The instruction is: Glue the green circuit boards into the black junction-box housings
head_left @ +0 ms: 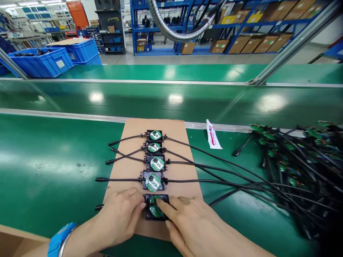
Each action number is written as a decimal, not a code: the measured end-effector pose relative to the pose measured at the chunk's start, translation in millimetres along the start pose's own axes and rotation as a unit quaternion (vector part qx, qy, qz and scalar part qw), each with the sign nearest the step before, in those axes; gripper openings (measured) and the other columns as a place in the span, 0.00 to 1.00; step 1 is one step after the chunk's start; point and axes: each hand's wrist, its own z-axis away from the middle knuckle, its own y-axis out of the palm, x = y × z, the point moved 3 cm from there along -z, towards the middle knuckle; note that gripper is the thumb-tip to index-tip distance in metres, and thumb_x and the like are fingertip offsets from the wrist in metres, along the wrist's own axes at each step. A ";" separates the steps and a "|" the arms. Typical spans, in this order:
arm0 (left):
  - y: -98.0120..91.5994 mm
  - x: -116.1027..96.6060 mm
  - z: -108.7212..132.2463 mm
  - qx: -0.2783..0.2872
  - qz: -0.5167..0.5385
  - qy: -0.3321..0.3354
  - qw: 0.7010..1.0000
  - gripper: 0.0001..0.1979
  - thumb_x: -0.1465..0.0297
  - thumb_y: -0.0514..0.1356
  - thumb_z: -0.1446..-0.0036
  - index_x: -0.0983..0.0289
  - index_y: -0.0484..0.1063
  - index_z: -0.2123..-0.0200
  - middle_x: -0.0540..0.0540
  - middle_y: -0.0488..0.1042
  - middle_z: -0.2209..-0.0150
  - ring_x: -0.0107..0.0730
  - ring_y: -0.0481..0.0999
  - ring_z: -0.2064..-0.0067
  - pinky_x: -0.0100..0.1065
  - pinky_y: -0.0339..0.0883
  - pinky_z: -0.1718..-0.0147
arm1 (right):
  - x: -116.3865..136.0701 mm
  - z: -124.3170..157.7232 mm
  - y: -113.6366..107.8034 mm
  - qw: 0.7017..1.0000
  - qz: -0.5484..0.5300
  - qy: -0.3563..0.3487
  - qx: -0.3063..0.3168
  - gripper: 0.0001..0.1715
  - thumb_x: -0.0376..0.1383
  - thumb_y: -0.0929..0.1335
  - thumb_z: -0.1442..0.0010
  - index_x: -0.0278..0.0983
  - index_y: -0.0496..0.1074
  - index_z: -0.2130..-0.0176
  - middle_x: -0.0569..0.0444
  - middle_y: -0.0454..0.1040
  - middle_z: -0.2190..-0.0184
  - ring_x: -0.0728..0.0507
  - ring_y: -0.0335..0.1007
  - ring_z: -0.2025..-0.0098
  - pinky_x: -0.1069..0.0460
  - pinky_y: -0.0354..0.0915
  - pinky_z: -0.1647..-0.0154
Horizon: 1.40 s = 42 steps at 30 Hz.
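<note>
Nearest to me on the cardboard lies an open black plastic housing [149, 216] with a round green circuit board [154, 208] and small wires inside. My left hand [122, 210] is closed at the housing's left end, over a black cable [99, 207] whose tip shows beyond the hand; its fingertips hide the grip. My right hand [187, 217] grips the right end, its index fingertip on the board and its thumb by the lower corner. Beyond them, several similar housings [154, 180] stand in a column, each with a board and cables out both sides.
The brown cardboard sheet [182, 142] lies on the green bench [53, 160]. A white tube [213, 135] lies to its right. Cabled boards form a tangled pile [294, 157] at far right. Blue bins [43, 62] stand at back left; a metal hose [177, 34] hangs overhead.
</note>
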 end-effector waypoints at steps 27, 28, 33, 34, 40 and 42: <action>12.4 -18.0 8.9 0.064 -0.378 0.157 0.910 0.16 0.82 0.47 0.49 0.71 0.63 0.56 0.60 0.71 0.68 0.40 0.70 0.71 0.36 0.69 0.77 | 4.4 -6.9 22.4 0.986 0.038 -0.050 -0.157 0.10 0.32 0.66 0.52 0.36 0.75 0.68 0.52 0.73 0.78 0.43 0.63 0.82 0.46 0.40 0.81; 14.8 -17.3 8.4 0.073 -0.393 0.148 0.905 0.16 0.82 0.48 0.49 0.71 0.64 0.56 0.61 0.72 0.67 0.41 0.70 0.70 0.36 0.69 0.77 | 5.0 -7.5 23.2 0.986 0.038 -0.050 -0.157 0.10 0.32 0.66 0.52 0.36 0.75 0.68 0.51 0.74 0.77 0.43 0.64 0.82 0.46 0.41 0.81; 6.3 -14.1 9.6 0.025 -0.304 0.115 0.945 0.12 0.80 0.51 0.44 0.67 0.67 0.57 0.57 0.72 0.67 0.40 0.71 0.69 0.38 0.70 0.73 | 5.1 -8.7 21.0 0.992 0.029 -0.031 -0.116 0.09 0.32 0.64 0.46 0.35 0.74 0.67 0.49 0.75 0.74 0.42 0.68 0.78 0.48 0.49 0.78; 1.3 -14.3 10.3 -0.013 -0.268 0.100 0.958 0.12 0.79 0.51 0.41 0.66 0.67 0.56 0.56 0.72 0.66 0.39 0.72 0.67 0.38 0.70 0.70 | 3.5 -8.1 18.7 0.994 0.015 -0.026 -0.103 0.10 0.33 0.63 0.45 0.35 0.74 0.66 0.50 0.75 0.74 0.42 0.69 0.77 0.48 0.51 0.77; 3.6 -24.2 10.6 -0.027 -0.141 0.163 0.976 0.12 0.77 0.51 0.39 0.65 0.68 0.54 0.59 0.71 0.56 0.39 0.70 0.55 0.41 0.67 0.53 | -8.3 0.7 3.5 0.995 -0.094 0.009 -0.036 0.13 0.32 0.64 0.46 0.38 0.66 0.58 0.54 0.72 0.72 0.44 0.68 0.72 0.52 0.55 0.74; 11.2 -23.0 9.7 0.000 -0.146 0.201 0.969 0.13 0.78 0.50 0.40 0.67 0.68 0.55 0.60 0.71 0.53 0.40 0.69 0.51 0.41 0.65 0.49 | -10.5 2.8 3.3 0.993 -0.107 0.044 -0.016 0.11 0.31 0.64 0.47 0.38 0.64 0.61 0.55 0.71 0.72 0.45 0.66 0.72 0.53 0.55 0.74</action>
